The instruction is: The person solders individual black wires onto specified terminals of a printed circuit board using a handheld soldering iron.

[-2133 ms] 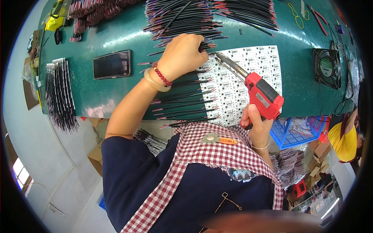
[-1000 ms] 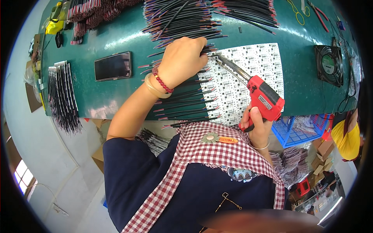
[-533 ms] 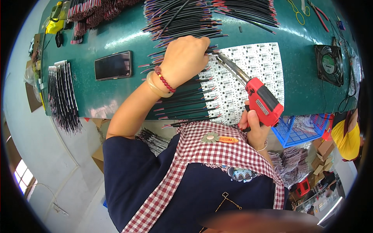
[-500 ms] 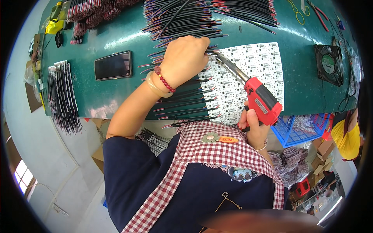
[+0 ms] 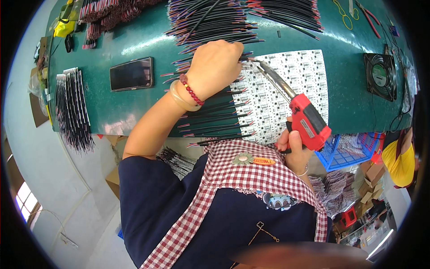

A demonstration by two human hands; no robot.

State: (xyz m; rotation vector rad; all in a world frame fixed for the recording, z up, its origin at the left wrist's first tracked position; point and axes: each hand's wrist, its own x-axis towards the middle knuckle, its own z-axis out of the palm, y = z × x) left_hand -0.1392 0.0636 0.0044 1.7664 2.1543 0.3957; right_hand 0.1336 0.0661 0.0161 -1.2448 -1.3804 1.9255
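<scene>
My right hand is wrapped round the grip of a red and black soldering gun. Its metal tip points up and left over a white sheet of small circuit boards. Closed in a pinch, my left hand is at the sheet's upper left corner, on a black cable whose end sticks out beyond the fingers; the fingertips are partly hidden. Below it, several black cables with thin coloured wire ends lie in a row, their ends on the sheet's left edge.
Piles of black cables lie at the far side of the green table. A phone and a bundle of wired strips are at left. To the right are a fan, red pliers and a blue crate below.
The soldering gun has moved slightly right, and its tip has drawn back a little from my left hand. My left hand stays nearly in place.
</scene>
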